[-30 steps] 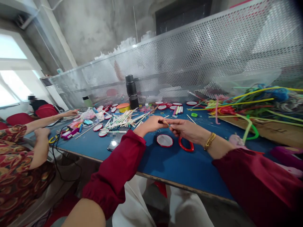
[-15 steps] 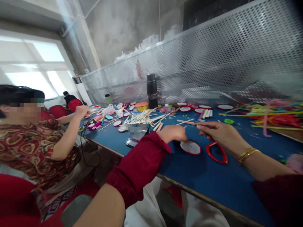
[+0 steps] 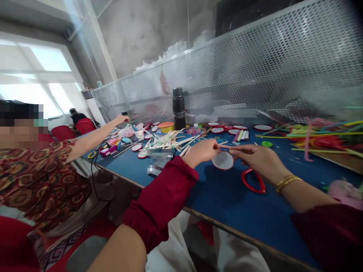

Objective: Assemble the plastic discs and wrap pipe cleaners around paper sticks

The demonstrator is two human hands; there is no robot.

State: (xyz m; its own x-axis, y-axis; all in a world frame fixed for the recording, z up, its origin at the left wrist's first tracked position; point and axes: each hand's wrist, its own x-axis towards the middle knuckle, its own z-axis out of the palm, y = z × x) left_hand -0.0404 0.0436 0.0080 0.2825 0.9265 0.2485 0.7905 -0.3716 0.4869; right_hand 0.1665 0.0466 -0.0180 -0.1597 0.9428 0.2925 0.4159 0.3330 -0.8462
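Observation:
My left hand, in a dark red sleeve, is closed at the upper left edge of a round white disc with a red rim. The disc is tilted and raised, with a shadow on the blue table beneath it. My right hand, wearing a gold bracelet, pinches a small yellow band between thumb and forefinger, close to the disc's top edge. Both hands' fingertips nearly meet there. Red-handled scissors lie under the right hand; their blades are not visible.
Pale sticks lie heaped beyond my left hand, near a black bottle. Markers, more red-rimmed discs and a green lid lie behind. Colourful strips are at right. A co-worker reaches across at left.
My left hand has lifted the disc off the table and brought it up to my right hand. The co-worker's arm has stretched farther across the table. The view has shifted slightly.

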